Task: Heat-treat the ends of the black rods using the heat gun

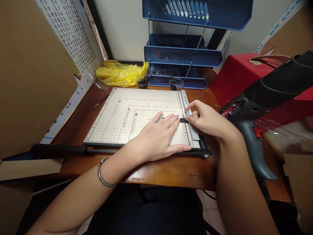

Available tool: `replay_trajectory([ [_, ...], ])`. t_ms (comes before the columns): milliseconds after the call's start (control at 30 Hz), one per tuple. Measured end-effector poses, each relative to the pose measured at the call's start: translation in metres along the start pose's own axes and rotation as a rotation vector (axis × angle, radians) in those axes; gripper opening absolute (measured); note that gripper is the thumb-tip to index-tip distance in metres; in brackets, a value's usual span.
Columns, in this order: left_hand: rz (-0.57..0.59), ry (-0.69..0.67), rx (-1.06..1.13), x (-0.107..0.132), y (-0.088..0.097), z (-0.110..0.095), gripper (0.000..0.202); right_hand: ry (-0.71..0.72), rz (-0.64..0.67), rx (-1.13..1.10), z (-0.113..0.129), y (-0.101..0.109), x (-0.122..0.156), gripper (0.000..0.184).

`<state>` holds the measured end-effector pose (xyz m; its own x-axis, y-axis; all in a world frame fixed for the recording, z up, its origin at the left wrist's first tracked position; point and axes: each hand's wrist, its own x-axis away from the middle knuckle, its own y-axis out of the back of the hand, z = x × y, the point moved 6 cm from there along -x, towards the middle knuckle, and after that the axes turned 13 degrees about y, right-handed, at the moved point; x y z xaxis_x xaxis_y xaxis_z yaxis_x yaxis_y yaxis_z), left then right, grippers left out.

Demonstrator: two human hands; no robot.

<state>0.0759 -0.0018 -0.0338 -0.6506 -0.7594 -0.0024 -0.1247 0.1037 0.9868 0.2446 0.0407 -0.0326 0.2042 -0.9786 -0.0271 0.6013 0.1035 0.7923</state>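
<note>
A paper cutter with a cream gridded board (107,120) lies on the wooden table. Flat across its right part rests my left hand (162,135), fingers stretched out. A bundle of thin black wire-like strands (183,120) shows past its fingertips; the rest is partly covered by that hand. At the bundle's right end, beside the metal guide rail (190,114), my right hand (206,119) has its thumb on the strands. Its index finger reaches to the rail and the other fingers curl in. The cutter's black handle (61,149) lies low along the near edge.
Two clear cups, a left one (142,83) and a right one (176,84), hold black strands behind the board. A yellow plastic bag (119,73) and a blue tray rack (181,55) stand at the back. A heat gun (254,130) and red box (227,73) are at right.
</note>
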Motion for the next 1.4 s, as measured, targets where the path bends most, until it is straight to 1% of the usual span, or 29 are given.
replay_trajectory([
  [200, -0.020, -0.001, 0.014, 0.000, 0.001, 0.001, 0.098, 0.041, -0.045, 0.041, 0.005, 0.003, 0.000, 0.028],
  [333, -0.018, 0.005, 0.004, 0.000, 0.000, 0.001, 0.096, 0.037, -0.037, 0.048, 0.004, 0.002, 0.000, 0.032],
  [500, -0.018, 0.004, 0.014, -0.001, 0.000, 0.000, 0.100, 0.063, -0.048, 0.077, 0.004, 0.001, -0.001, 0.032],
  [633, -0.013, 0.011, 0.017, -0.001, 0.001, 0.001, 0.100, 0.066, -0.052, 0.082, 0.004, -0.001, -0.002, 0.029],
  [767, 0.000, 0.009, 0.013, -0.001, 0.000, 0.002, 0.095, 0.062, -0.052, 0.087, 0.003, -0.002, -0.004, 0.023],
  [900, -0.005, 0.010, 0.010, -0.001, 0.000, 0.002, 0.094, 0.093, -0.054, 0.133, 0.005, -0.002, -0.003, 0.021],
  [967, -0.012, 0.010, 0.006, 0.000, 0.000, 0.002, 0.096, 0.095, -0.078, 0.176, 0.005, 0.000, -0.002, 0.028],
  [1067, -0.006, 0.008, -0.001, 0.000, 0.000, 0.001, 0.093, 0.094, -0.152, 0.224, 0.006, 0.004, 0.000, 0.048],
  [1167, 0.013, 0.013, -0.003, 0.000, -0.001, 0.001, 0.092, 0.099, -0.183, 0.255, 0.013, 0.002, 0.002, 0.059],
  [1267, 0.029, 0.018, 0.003, -0.001, -0.001, 0.001, 0.095, 0.046, -0.109, 0.297, 0.021, -0.007, 0.005, 0.064],
  [1400, 0.042, 0.025, 0.036, -0.002, -0.002, 0.001, 0.098, -0.065, 0.013, 0.333, 0.030, -0.021, 0.008, 0.062],
])
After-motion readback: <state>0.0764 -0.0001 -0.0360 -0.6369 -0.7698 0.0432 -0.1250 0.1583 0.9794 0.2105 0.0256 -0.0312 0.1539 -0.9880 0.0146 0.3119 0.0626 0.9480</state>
